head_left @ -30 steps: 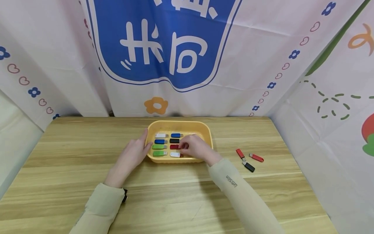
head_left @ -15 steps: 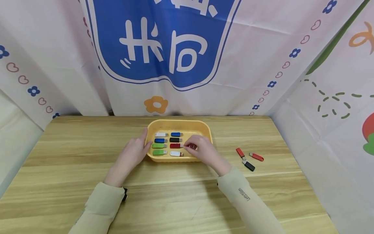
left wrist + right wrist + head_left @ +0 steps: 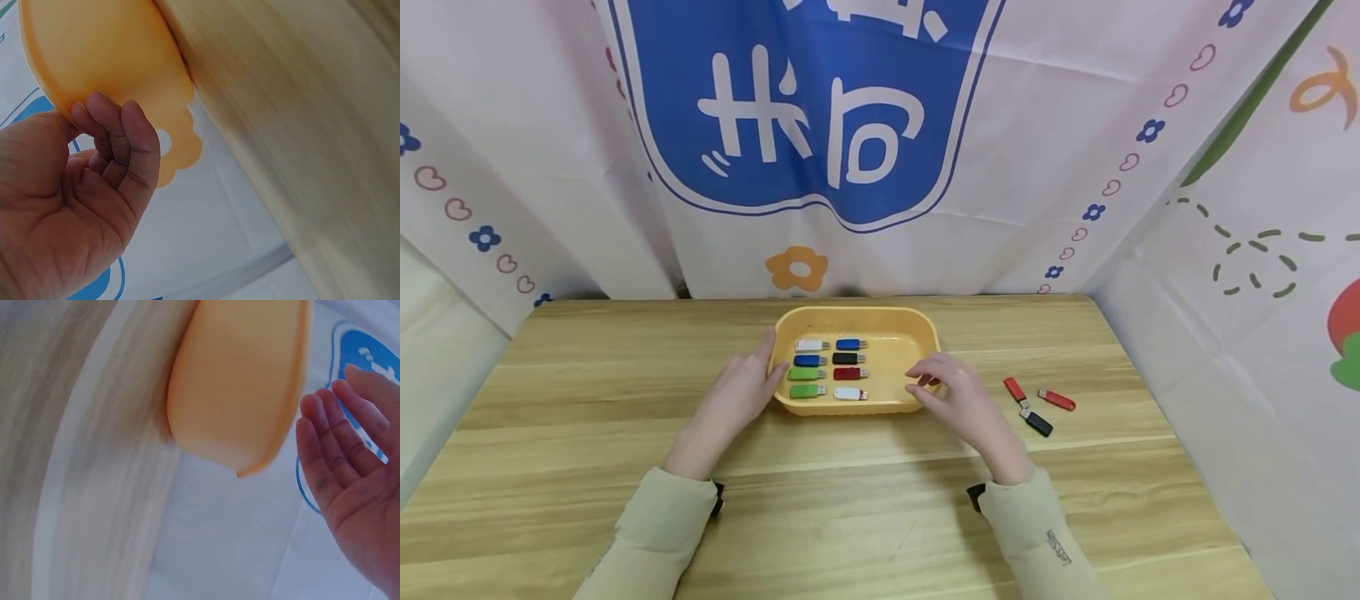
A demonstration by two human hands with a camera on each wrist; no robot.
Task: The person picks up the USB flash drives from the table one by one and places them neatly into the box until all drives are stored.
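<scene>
A yellow plastic tray (image 3: 880, 312) stands on the table with several USB sticks lying in two columns. The left column has a white USB stick (image 3: 810, 345), a blue one and green ones (image 3: 805, 391). In the right column are a blue, a black, a dark red (image 3: 850, 374) and a white USB stick (image 3: 850, 393). My left hand (image 3: 737, 392) grips the tray's left end, thumb over the rim and fingers against the outer wall (image 3: 125, 50). My right hand (image 3: 958, 396) hovers over the tray's right rim, fingers relaxed and holding nothing.
Right of the tray, a red USB stick (image 3: 1015, 389), another red USB stick (image 3: 1057, 400) and a black USB stick (image 3: 1037, 422) lie on the wooden table (image 3: 850, 500). A printed cloth (image 3: 1000, 208) hangs behind the table's back edge.
My right hand has let go of the dark red USB stick in the right column and moved right to the tray's rim. The left hand stays on the tray.
</scene>
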